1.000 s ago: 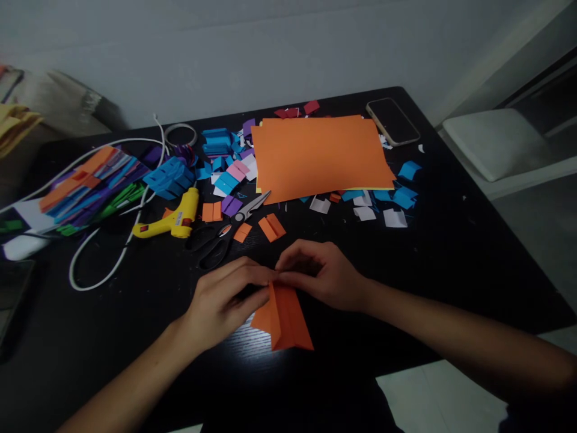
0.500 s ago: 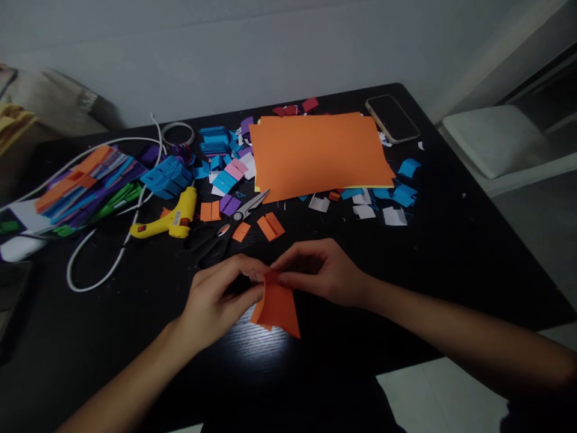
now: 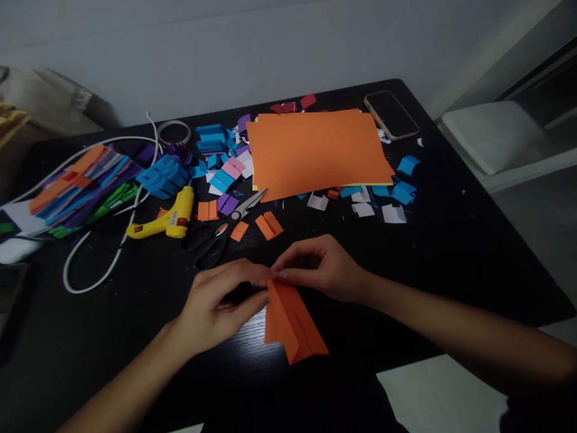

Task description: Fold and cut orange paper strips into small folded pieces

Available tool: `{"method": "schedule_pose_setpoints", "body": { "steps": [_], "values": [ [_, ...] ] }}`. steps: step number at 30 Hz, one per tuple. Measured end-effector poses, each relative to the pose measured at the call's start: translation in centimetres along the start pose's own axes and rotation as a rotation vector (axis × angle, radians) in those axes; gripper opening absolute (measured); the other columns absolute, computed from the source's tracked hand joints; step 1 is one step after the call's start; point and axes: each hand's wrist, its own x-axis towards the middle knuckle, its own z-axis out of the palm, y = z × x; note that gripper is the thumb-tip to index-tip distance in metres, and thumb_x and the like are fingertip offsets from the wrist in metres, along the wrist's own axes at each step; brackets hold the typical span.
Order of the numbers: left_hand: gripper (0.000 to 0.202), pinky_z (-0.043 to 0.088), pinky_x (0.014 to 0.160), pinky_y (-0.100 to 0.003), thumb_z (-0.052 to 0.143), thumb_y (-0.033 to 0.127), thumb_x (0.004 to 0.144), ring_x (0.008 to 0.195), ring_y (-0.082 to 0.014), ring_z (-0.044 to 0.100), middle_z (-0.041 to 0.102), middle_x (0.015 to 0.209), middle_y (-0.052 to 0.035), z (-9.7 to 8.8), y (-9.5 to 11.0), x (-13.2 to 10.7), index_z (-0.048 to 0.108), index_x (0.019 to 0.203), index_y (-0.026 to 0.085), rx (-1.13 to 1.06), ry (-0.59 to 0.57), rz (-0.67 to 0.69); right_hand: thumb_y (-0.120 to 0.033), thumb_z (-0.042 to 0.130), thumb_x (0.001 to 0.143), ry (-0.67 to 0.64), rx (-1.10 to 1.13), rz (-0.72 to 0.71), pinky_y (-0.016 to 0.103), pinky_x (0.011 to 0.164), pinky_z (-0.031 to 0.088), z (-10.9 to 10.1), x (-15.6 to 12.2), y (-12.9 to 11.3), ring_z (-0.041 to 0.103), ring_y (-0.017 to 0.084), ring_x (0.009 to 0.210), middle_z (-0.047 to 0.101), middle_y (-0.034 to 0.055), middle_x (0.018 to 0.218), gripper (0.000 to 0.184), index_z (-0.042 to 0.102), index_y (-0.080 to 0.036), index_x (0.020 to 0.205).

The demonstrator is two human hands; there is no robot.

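Observation:
A creased orange sheet of paper (image 3: pixel 293 322) is held over the near part of the black table, its folded panels spread toward me. My left hand (image 3: pixel 225 300) is closed on its upper left edge, thumb below and fingers above. At the top edge my right hand (image 3: pixel 318 267) pinches the paper between thumb and forefinger, its fingertips close to those of the left. Just beyond my hands lie black-handled scissors (image 3: pixel 229 228) with their blades pointing to the far right, and a small folded orange paper piece (image 3: pixel 269 225).
A stack of orange sheets (image 3: pixel 315 153) covers the table's far middle, with a phone (image 3: pixel 391 114) at its right. Left of it are a yellow glue gun (image 3: pixel 169 219), a white cable (image 3: pixel 67 270) and bundled coloured strips (image 3: pixel 85 180). Blue and white scraps (image 3: pixel 394 213) surround the stack.
The orange paper in my hands has opened out and swung toward the lower right, showing more of its creased panels. Both hands stay nearly in place.

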Motion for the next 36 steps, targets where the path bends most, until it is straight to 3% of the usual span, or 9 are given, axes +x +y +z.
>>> {"method": "schedule_pose_setpoints", "body": {
  "steps": [4,8,19,36],
  "values": [
    [0.023,0.063,0.072,-0.024,0.076,0.015,0.092,0.082,-0.0165,0.077,0.078,0.094,-0.0053,-0.22,0.06,0.11,0.071,0.114,0.018,-0.037,-0.053,0.024,-0.026,0.085,0.083,-0.021,-0.016,0.004,0.030,0.083,0.063,-0.13,-0.07,-0.08,0.079,0.018,0.086,0.083,0.0047,0.090,0.011,0.083,-0.018,0.092],
    [0.012,0.063,0.070,-0.023,0.078,0.020,0.091,0.077,-0.0158,0.077,0.079,0.089,-0.0043,-0.39,0.06,0.07,0.071,0.101,0.018,-0.007,-0.013,-0.013,-0.029,0.085,0.083,-0.056,-0.015,0.012,0.032,0.085,0.064,-0.28,-0.08,-0.11,0.080,0.019,0.089,0.084,0.0053,0.093,0.015,0.083,-0.019,0.094],
    [0.016,0.061,0.063,-0.016,0.083,0.026,0.088,0.066,-0.0114,0.074,0.078,0.081,-0.0012,-0.55,-0.16,0.08,0.072,0.097,0.018,-0.061,0.016,-0.088,-0.024,0.090,0.078,-0.113,0.104,0.073,0.029,0.085,0.065,-0.24,-0.13,-0.23,0.081,0.018,0.086,0.084,0.0041,0.092,0.022,0.083,-0.019,0.098],
    [0.012,0.060,0.067,-0.013,0.081,0.021,0.089,0.069,-0.0094,0.075,0.079,0.084,0.0001,-0.63,-0.05,-0.12,0.073,0.098,0.019,-0.095,-0.014,-0.118,-0.028,0.087,0.082,-0.124,0.023,-0.033,0.029,0.086,0.063,-0.18,-0.16,-0.02,0.081,0.019,0.093,0.085,0.0053,0.097,0.018,0.085,-0.020,0.098]
  ]
}}
